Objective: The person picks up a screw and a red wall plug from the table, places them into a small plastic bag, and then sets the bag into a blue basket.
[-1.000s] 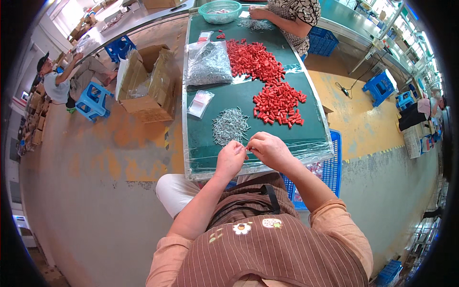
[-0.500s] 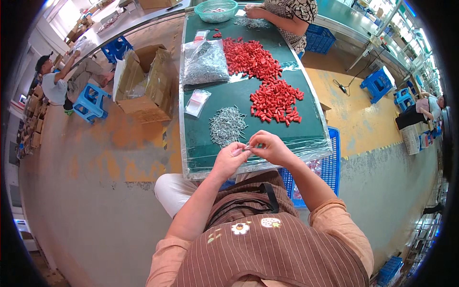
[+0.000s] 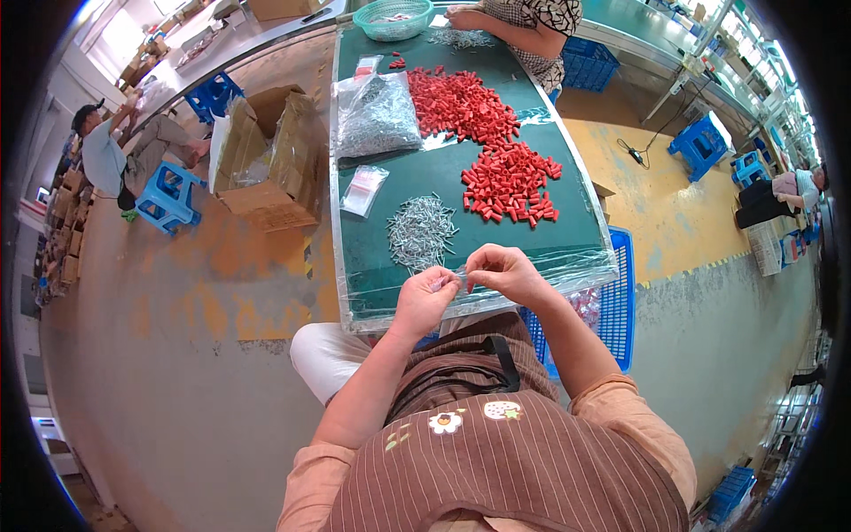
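My left hand is closed, with a bit of what looks like a small clear plastic bag showing between thumb and fingers. To its right, my right hand is pinched, thumb to fingertips; a small reddish spot shows at the tips, too small to name. A narrow gap parts the two hands at the table's near edge. Just beyond them lies a heap of silver screws. Farther right is a pile of short red plugs, joining a bigger red pile behind.
Small clear bags and a big bag of metal pieces lie along the green table's left side. A green basket and a co-worker's arm are at the far end. A blue crate stands by the near right corner.
My hands were together at the fingertips; now they are apart, the right one drawn slightly right. The left hand stays closed in nearly the same place.
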A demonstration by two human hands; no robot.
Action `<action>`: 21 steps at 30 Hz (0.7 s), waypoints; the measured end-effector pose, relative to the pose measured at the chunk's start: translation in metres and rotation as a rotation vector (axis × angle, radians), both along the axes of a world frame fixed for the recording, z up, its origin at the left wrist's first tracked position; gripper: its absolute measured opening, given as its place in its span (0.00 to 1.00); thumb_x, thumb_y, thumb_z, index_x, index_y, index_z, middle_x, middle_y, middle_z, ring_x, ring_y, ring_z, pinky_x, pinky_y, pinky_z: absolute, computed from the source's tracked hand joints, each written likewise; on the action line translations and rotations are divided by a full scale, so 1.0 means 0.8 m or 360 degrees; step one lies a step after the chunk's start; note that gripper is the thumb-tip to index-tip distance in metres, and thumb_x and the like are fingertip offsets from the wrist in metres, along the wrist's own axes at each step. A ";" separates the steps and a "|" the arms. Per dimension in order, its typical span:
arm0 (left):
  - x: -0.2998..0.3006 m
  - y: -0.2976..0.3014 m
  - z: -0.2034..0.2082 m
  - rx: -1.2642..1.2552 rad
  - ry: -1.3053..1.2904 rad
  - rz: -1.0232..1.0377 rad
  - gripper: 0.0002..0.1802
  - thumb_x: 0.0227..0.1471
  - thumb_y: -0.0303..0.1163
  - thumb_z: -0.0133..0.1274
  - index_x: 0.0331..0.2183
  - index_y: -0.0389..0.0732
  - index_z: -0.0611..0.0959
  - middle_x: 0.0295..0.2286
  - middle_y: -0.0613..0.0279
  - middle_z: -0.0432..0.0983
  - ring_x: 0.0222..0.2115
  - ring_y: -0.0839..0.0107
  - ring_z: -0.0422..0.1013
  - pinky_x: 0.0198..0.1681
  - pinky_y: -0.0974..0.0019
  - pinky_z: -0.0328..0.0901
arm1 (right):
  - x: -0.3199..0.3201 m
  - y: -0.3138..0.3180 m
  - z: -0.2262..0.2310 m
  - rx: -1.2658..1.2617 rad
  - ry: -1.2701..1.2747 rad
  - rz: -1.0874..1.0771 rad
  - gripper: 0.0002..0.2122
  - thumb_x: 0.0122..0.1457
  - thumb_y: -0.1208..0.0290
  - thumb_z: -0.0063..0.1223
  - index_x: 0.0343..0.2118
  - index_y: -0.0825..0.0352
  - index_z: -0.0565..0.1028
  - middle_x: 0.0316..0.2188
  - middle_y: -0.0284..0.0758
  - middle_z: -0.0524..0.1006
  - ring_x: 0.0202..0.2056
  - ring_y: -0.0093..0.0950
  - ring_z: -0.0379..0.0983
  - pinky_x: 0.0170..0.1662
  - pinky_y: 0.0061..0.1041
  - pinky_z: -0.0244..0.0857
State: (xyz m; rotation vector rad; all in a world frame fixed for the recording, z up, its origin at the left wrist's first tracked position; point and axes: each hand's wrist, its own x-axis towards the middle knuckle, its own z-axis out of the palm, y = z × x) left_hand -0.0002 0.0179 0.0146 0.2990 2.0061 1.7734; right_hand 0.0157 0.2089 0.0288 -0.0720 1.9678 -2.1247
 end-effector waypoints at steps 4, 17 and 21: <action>0.004 0.004 0.010 -0.0056 0.0026 -0.0074 0.03 0.50 0.26 0.53 0.28 0.37 0.79 0.23 0.74 0.71 0.25 0.85 0.63 0.29 0.78 0.59 | 0.001 -0.005 0.006 0.0476 0.0614 0.0056 0.03 0.50 0.79 0.55 0.28 0.71 0.74 0.23 0.31 0.74 0.25 0.19 0.70 0.31 0.18 0.65; 0.006 0.006 0.011 0.0525 -0.0321 0.0151 0.02 0.50 0.25 0.55 0.29 0.38 0.79 0.25 0.73 0.71 0.27 0.84 0.63 0.31 0.79 0.59 | 0.004 0.012 0.019 0.0153 -0.0002 -0.0053 0.10 0.51 0.78 0.55 0.37 0.71 0.71 0.28 0.31 0.76 0.31 0.18 0.72 0.38 0.19 0.66; 0.000 0.001 0.008 0.0458 -0.0227 0.0139 0.02 0.50 0.23 0.54 0.30 0.38 0.78 0.25 0.73 0.71 0.27 0.84 0.64 0.31 0.79 0.59 | 0.005 0.012 0.019 0.0052 0.0023 -0.0070 0.11 0.51 0.78 0.55 0.38 0.72 0.71 0.28 0.31 0.76 0.32 0.18 0.72 0.38 0.20 0.66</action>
